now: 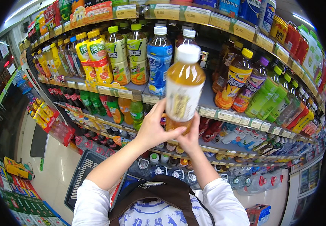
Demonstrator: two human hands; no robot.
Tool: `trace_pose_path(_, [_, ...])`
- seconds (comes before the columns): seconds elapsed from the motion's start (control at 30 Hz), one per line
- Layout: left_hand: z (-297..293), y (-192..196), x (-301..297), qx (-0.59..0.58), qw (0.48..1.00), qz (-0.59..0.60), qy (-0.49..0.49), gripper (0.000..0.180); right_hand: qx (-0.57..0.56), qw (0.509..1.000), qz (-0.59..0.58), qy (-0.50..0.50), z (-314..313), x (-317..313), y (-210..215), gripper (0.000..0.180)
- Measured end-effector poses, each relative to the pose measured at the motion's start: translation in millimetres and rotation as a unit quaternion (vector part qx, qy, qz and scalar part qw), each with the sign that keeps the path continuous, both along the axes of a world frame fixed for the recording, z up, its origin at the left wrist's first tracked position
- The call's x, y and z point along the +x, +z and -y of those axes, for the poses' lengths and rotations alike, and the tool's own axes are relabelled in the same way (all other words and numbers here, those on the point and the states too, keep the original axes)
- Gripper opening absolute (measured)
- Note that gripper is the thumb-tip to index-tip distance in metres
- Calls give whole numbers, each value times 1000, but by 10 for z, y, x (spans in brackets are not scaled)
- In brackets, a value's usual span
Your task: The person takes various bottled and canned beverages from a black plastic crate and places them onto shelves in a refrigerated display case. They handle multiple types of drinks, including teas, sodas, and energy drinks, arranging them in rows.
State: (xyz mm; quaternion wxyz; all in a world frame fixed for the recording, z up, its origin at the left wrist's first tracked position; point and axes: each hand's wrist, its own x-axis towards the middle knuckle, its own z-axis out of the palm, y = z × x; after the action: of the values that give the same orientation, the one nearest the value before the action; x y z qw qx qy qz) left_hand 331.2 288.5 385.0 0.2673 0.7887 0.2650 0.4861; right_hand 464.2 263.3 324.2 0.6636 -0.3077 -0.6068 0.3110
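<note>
Head view shows both hands raised in front of the drinks shelves, closed together on the base of one bottle. Left hand (153,130) wraps the lower left side, thumb across the front, fingers behind. Right hand (190,138) cups the underside and lower right, fingers curled up against the base. Amber drink bottle (183,88) stands almost upright above both hands, long axis near vertical, white cap at the top and tipped slightly away toward the shelves, pale label facing the camera. Neither hand is clearly nearer; both sit at the bottom end, the left a little higher on the body.

Directly behind the bottle is the grey shelf (207,98), with a blue bottle (159,60) just left of it and an orange juice bottle (233,81) to its right. Between them the shelf shows bare space. Below, near the person's left arm, lies a dark shopping basket (81,173).
</note>
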Motion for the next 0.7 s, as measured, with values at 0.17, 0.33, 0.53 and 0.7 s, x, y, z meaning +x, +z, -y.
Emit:
trace_pose_path(0.17, [-99,167,448,45,999,17,-3,71,39,997,-49,-42,-80,329,282,82])
trace_pose_path(0.33, [-175,181,648,26,1000,2,-9,75,58,994,-16,-96,-200,532,287,79])
trace_pose_path(0.53, [-432,102,885,55,997,21,40,67,67,978,59,-188,-539,703,371,73])
trace_pose_path(0.7, [-572,61,1041,11,998,12,58,64,2,962,157,-224,-734,830,415,66])
